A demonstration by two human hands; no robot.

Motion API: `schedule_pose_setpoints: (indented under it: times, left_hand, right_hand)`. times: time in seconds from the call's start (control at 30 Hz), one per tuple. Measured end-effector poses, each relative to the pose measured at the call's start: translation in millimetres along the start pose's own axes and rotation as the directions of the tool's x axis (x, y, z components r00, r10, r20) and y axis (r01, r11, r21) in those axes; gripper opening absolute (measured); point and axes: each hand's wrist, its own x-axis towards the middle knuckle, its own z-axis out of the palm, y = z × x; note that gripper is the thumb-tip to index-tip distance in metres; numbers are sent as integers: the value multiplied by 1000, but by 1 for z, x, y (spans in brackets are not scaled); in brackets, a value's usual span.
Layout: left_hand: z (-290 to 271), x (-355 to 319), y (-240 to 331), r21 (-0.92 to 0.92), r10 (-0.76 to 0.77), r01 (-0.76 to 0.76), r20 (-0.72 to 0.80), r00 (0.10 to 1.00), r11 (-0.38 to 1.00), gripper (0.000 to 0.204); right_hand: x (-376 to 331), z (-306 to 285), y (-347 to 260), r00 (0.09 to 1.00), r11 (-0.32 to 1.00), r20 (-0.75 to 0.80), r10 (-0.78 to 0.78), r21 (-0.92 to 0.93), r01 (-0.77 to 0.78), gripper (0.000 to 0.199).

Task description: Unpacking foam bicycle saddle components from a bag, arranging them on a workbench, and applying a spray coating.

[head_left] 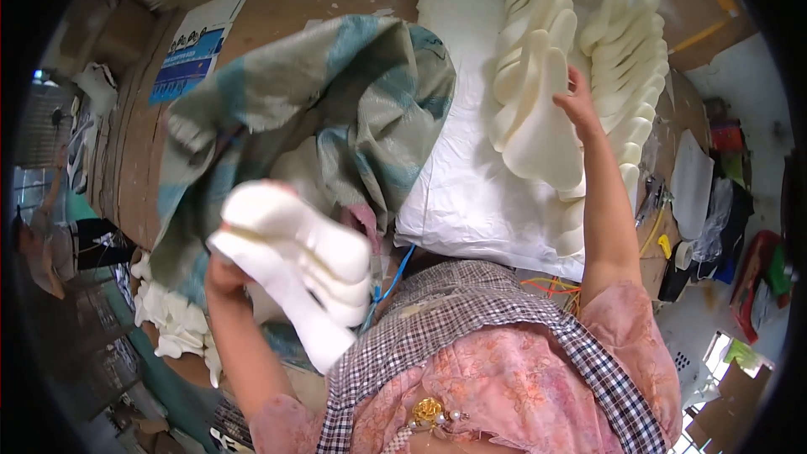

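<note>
My left hand grips a stack of white foam insole-shaped pieces, blurred, held over the mouth of a green and beige woven sack. My right hand reaches forward and holds the edge of a cream foam piece at the front of a row of such pieces standing on edge on a white sheet. A second row of cream pieces stands just to the right of my right hand.
Brown cardboard covers the bench behind the sack, with a blue and white printed sheet on it. More white foam pieces lie at lower left. Tape rolls, tools and coloured clutter crowd the right side.
</note>
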Motion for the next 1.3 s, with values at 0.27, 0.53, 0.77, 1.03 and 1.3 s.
schedule_pose_setpoints:
  times: [0.27, 0.53, 0.77, 1.03, 1.3]
  left_hand:
    - [122, 146, 15, -294, 150, -126, 60, 987, 948, 55]
    - [224, 228, -133, 622, 86, -41, -43, 995, 782, 104]
    - [198, 219, -126, 475, 182, -93, -146, 972, 875, 80]
    - [15, 48, -138, -41, -11, -46, -856, 517, 998, 20]
    - [-76, 33, -180, -319, -450, 362, -812, 372, 876, 28]
  right_hand:
    - [6, -7, 33, 982, 896, -110, -150, -434, 88, 40]
    - [-90, -17, -60, 983, 997, 180, -40, -60, 52, 66]
    - [-174, 25, -11, 945, 805, 144, -293, -497, 325, 94]
    - [-147, 106, -113, 777, 758, 358, -518, -228, 611, 47]
    - [-88, 363, -26, 165, 387, 986, -15, -146, 910, 34]
